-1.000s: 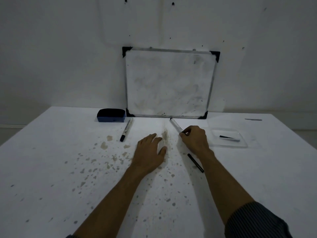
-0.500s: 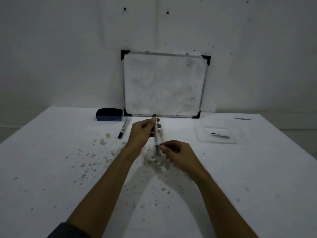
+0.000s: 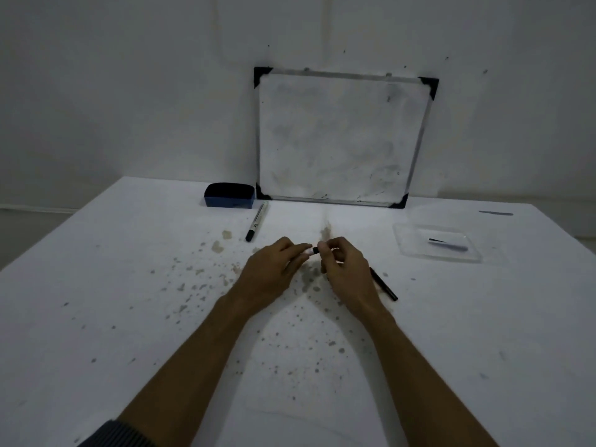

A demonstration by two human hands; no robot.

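Both hands meet above the middle of the stained white table (image 3: 129, 317). My left hand (image 3: 274, 269) grips the white body of a marker (image 3: 310, 251), and my right hand (image 3: 345, 269) pinches its black end; only a short piece shows between the fingers. A smudged whiteboard (image 3: 342, 137) leans against the wall behind. A second marker (image 3: 257, 225) with a black cap lies to the left, near a blue eraser (image 3: 229, 195). A thin black pen (image 3: 385, 285) lies on the table just right of my right hand.
A clear plastic tray (image 3: 419, 250) holding a small dark tool (image 3: 448, 244) sits at the right. A dark streak (image 3: 495, 213) marks the far right of the table. Brown stains are scattered over the middle.
My right hand lifted the marker off the table, my left hand came up and took its body. The marker turned from upright to level between both hands.
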